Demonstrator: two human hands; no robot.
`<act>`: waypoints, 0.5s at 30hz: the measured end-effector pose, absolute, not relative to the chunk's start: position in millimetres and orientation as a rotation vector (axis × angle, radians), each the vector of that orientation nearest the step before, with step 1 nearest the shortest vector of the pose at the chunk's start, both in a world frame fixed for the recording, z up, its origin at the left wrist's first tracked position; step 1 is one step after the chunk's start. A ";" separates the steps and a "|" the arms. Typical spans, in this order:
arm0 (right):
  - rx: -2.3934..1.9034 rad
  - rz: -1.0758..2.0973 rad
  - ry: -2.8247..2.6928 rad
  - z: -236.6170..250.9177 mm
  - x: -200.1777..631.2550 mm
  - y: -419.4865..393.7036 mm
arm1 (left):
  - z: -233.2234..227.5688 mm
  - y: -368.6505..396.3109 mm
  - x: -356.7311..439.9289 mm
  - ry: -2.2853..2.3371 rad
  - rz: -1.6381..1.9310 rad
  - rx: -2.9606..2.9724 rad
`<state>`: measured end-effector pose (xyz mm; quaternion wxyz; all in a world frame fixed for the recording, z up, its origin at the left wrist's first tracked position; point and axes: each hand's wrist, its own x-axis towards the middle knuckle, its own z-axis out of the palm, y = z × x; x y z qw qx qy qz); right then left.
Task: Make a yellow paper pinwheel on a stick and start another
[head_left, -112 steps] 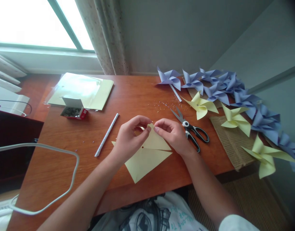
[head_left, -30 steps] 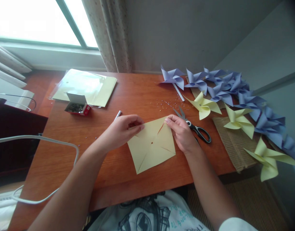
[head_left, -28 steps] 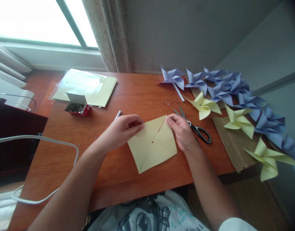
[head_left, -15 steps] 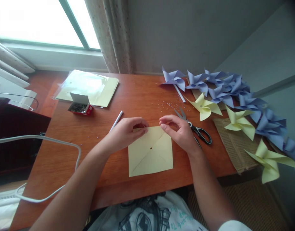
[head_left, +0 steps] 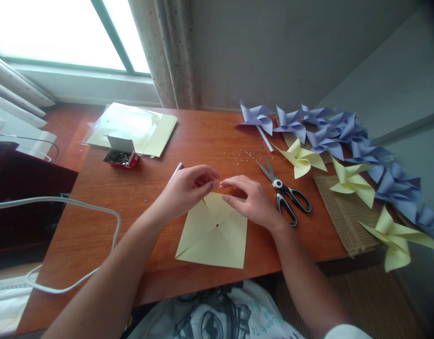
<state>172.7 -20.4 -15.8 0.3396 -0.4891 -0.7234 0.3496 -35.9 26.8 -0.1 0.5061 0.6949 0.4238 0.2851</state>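
A square sheet of yellow paper (head_left: 217, 245) lies on the table in front of me. It has cuts running in from its corners and a small hole at its middle. Over its far left edge is my left hand (head_left: 192, 188), thumb and fingertips pinched together; whatever they hold is too small to make out. My right hand (head_left: 252, 200) hovers over the far right part of the sheet, its fingertips close to those of the left. A gap shows between its thumb and fingers. Partly behind my left hand lies a white paper stick (head_left: 176, 170).
Scissors (head_left: 282, 190) lie partly open right of my hand. Small beads (head_left: 250, 155) are scattered beyond. Yellow pinwheels (head_left: 301, 160) and purple pinwheels (head_left: 324, 136) line the right side, some near cardboard (head_left: 339, 221). A red box of pins (head_left: 121, 159), paper stack (head_left: 165, 134) and white cable (head_left: 116, 226) are left.
The yellow sheet has turned and shifted nearer to me and left. My right hand has moved left, bringing its fingertips close to my left hand and uncovering more of the scissors.
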 end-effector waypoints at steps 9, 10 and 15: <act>-1.321 0.949 -1.839 -21.9 161.3 -19.6 | -0.7 20.8 -28.8 0.998 0.830 1.486; -1.323 0.963 -1.792 -21.1 162.6 -20.0 | 0.3 20.3 -28.4 1.058 0.895 1.483; -1.352 1.133 -1.409 -22.2 167.0 -20.7 | 5.1 14.2 -23.5 1.237 1.060 1.505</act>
